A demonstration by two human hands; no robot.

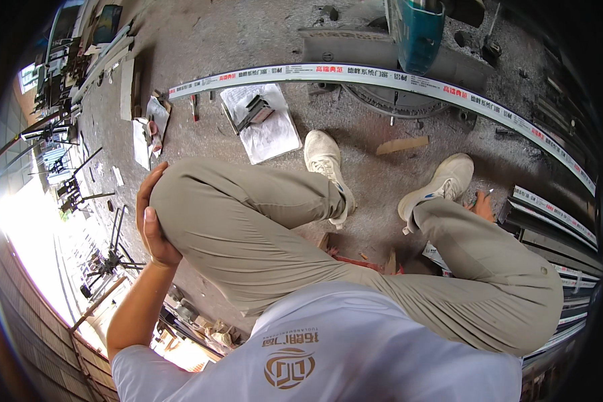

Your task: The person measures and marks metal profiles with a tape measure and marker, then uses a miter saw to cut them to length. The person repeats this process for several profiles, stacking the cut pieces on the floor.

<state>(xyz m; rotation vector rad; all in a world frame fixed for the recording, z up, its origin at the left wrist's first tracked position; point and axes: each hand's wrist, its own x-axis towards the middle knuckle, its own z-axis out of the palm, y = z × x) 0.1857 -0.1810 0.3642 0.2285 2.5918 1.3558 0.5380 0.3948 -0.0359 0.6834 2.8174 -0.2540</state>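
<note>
My left hand [155,224] rests on my left knee, its fingers laid along the trouser leg and the thumb apart. It holds nothing. Low beside my right shoe [442,181], my right hand [482,206] is partly hidden by my leg. From its fingers sticks a thin pen-like thing [490,191] with a pale tip. Beyond my feet, a long profile bar [375,75] in printed white film lies across the base of a teal-bodied saw [419,40]. Written paper sheets [268,141] lie on the floor, with a short dark profile piece [254,110] on top.
Stacked film-covered profiles [556,218] lie at the right, close to my right hand. A red pen [194,107] and crumpled papers [155,127] are on the floor at the left. A cardboard strip [402,145] lies between my shoes and the saw. Black stands [110,258] are farther left.
</note>
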